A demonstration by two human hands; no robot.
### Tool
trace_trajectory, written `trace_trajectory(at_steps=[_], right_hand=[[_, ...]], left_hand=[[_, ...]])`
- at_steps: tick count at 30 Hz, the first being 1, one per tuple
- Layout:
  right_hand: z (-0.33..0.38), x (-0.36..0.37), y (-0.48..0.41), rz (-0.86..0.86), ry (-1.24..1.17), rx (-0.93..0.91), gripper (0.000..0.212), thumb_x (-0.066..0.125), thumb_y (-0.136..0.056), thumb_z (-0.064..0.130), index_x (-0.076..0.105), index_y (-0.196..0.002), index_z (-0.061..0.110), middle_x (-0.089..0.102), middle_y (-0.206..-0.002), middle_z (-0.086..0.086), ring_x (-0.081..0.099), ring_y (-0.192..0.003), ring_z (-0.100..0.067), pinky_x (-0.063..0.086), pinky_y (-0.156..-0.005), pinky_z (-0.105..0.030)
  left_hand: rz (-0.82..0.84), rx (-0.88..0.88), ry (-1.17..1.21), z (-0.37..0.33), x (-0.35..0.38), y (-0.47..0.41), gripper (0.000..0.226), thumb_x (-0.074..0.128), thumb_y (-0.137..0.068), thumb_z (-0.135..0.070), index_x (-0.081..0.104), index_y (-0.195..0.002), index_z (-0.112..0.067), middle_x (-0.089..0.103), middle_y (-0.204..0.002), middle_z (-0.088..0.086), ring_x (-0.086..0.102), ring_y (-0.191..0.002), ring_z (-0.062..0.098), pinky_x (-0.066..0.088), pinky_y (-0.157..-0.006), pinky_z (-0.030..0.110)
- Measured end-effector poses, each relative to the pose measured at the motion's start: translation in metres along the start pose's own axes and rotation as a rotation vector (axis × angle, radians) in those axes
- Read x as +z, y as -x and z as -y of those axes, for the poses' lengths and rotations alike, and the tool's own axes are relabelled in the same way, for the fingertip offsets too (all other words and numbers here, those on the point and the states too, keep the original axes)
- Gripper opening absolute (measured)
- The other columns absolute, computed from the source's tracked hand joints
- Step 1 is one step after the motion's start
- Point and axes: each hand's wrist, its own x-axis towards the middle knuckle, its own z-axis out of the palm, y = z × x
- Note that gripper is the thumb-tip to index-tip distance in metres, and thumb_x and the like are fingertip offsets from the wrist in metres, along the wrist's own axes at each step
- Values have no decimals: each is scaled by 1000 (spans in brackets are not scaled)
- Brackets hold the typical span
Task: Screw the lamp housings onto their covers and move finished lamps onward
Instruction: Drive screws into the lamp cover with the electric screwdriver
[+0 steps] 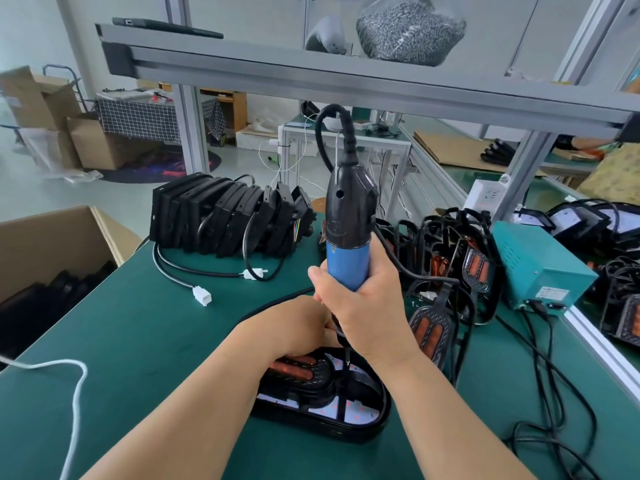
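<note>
From where I sat, the widest open ground lay on the left of the green mat (145, 341), between the lamp (360, 393) at the centre and the cardboard box (45, 237) off the table's left edge. Only a white cord (75, 414) trailed across it near the front. Farther back, a row of black housings (221, 220) stood on edge, their cables and white connectors (202, 295) spilling forward onto the mat.

The right side was crowded. A heap of lamps (450, 251) sat just beside the teal power box (540, 268), with black cables (550, 341) looping over the mat in front.

Overhead, the shelf rail (346, 76) capped the room above the upright screwdriver (346, 216), which the right hand (360, 306) gripped.
</note>
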Motion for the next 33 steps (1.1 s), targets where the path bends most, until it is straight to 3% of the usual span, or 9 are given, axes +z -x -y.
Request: trace_trajectory(at_steps=[8,12,22,27,30,33], right_hand=[[-2,1,-1,36,-12,-5,27,74,-76,28,59,-87,48,59,-74,-5,56,-65,-28,50,-60,-24],[1,2,-1,26,-19,10,25,74,-76,28,58,-85,45,57,-77,-12,55,-68,-38,51,-61,-31],[2,1,2,24,-17,46,24,74,-78,24,58,-87,39,57,-79,-15,55,-71,-40,54,-66,-47],[2,4,4,86,-11,33,33,75,-78,21,59,-85,49,59,-73,2,55,-66,-18,49,-63,-22],[3,6,5,105,-13,32,35,76,-79,18,59,-84,48,58,-72,-2,53,-66,-15,47,-63,-18],[3,5,5,100,-24,23,36,76,-78,17,58,-82,48,57,-72,-3,52,-65,-15,47,-63,-19]], left_hand=[[2,-9,-27,-2,-1,2,30,51,-95,-34,63,-114,-14,68,-110,9,63,-101,32,52,-93,46],[-15,16,15,-3,-2,4,29,55,-93,-36,63,-114,-17,68,-107,5,63,-100,29,52,-92,45],[-23,-13,-26,-6,-3,6,22,53,-95,-33,62,-107,-17,67,-99,4,63,-93,27,54,-89,43],[-22,-33,-14,-8,-3,7,24,50,-96,-25,61,-110,-11,66,-99,7,52,-82,23,53,-85,40],[-43,-17,-40,-8,-3,7,10,46,-99,-21,54,-105,-19,48,-79,-10,43,-80,18,41,-78,32],[-43,-14,-28,-10,-4,8,14,47,-98,-21,56,-108,-18,47,-79,-10,45,-80,18,43,-79,32]])
